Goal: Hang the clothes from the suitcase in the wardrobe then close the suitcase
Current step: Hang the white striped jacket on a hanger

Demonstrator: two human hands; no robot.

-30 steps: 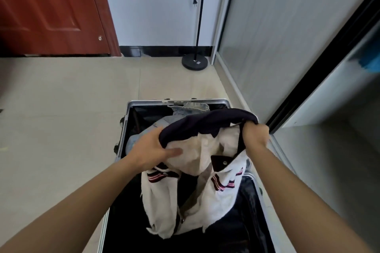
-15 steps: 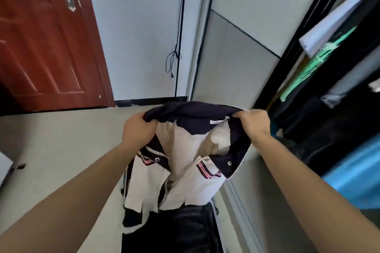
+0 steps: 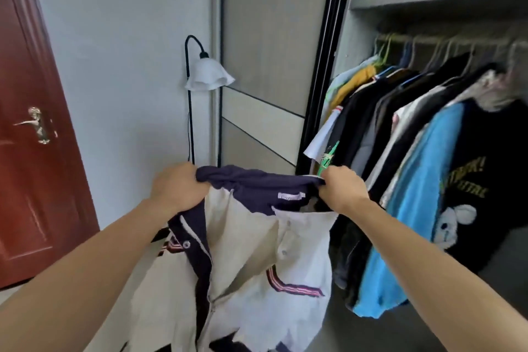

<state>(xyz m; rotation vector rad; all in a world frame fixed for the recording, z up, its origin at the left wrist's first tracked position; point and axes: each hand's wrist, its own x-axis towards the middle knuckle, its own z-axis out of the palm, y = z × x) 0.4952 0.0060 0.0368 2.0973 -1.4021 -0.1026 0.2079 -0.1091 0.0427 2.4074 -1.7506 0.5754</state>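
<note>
We note two bare forearms rising from the bottom edge. Our left hand (image 3: pixel 178 187) and right hand (image 3: pixel 341 188) each clench the navy collar of a white button-front shirt with striped trim (image 3: pixel 257 251), stretched at lower centre. Behind it, at right, the open grey wardrobe (image 3: pixel 428 0) holds hung garments; a white-shaded black floor lamp (image 3: pixel 208 77) stands mid-frame.
</note>
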